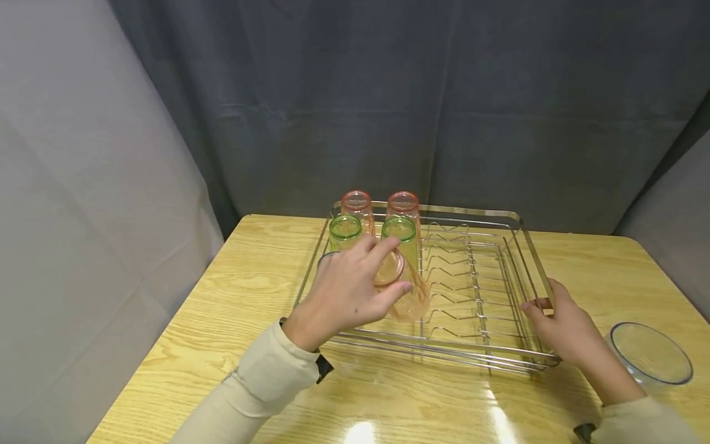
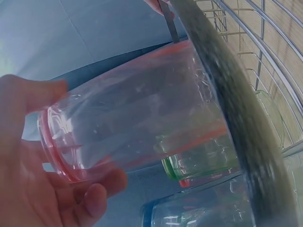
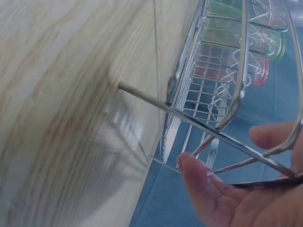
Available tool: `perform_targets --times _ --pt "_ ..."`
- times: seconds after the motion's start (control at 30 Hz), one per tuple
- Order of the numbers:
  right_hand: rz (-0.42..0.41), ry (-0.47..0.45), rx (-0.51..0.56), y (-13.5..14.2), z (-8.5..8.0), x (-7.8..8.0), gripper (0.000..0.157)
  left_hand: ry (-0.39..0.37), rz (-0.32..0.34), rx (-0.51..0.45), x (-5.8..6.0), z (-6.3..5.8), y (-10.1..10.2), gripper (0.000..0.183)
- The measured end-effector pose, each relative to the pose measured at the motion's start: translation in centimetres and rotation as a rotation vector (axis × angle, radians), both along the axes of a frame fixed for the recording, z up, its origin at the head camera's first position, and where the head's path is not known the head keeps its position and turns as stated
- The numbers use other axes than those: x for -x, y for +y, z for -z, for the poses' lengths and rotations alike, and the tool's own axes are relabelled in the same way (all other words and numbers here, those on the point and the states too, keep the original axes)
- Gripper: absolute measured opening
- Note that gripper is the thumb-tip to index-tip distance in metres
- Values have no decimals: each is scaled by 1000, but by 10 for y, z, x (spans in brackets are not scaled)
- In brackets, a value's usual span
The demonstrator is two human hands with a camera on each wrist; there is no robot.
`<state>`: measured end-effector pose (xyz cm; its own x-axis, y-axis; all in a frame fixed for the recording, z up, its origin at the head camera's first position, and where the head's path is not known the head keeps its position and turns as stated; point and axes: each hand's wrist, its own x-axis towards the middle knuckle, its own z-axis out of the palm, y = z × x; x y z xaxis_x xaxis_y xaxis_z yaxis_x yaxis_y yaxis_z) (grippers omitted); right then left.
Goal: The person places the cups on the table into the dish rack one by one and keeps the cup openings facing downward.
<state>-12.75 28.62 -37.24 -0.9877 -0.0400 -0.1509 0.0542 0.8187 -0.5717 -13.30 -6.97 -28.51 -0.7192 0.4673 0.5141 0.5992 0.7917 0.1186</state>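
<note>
My left hand (image 1: 346,290) grips a pink-tinted glass (image 1: 412,302) by its base end, thumb on one side and fingers on the other. The glass is tilted, mouth down, over the left part of a wire dish rack (image 1: 477,213). In the left wrist view the pink glass (image 2: 137,109) lies beyond a metal rail of the rack. My right hand (image 1: 566,324) holds the rack's right side rail, with the rail between thumb and fingers. Behind the left hand, two green glasses (image 1: 399,229) and two red glasses (image 1: 403,202) stand upside down in the rack.
A blue-rimmed glass (image 2: 149,215) stands in the rack, mostly hidden by my left hand in the head view. A clear bowl with a blue rim (image 1: 689,373) sits on the wooden table (image 1: 222,296) right of my right hand. Grey curtains (image 1: 344,111) close off the back.
</note>
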Motion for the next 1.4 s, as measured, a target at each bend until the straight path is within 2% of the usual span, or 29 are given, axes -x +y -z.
perform_targets --times 0.23,0.53,0.8,1.1,1.4 --pt "0 34 1 -5 0 1 82 -65 -36 43 0 0 1 58" --pt "11 36 -13 -4 0 2 82 -89 -36 112 4 4 5 58" --pt "19 34 -28 -2 0 1 80 -172 -23 176 6 12 11 63" --pt "30 46 -32 -1 1 -1 79 -197 -45 238 5 19 18 61" --pt "31 48 -22 -1 0 -2 79 -206 -53 224 8 24 23 62"
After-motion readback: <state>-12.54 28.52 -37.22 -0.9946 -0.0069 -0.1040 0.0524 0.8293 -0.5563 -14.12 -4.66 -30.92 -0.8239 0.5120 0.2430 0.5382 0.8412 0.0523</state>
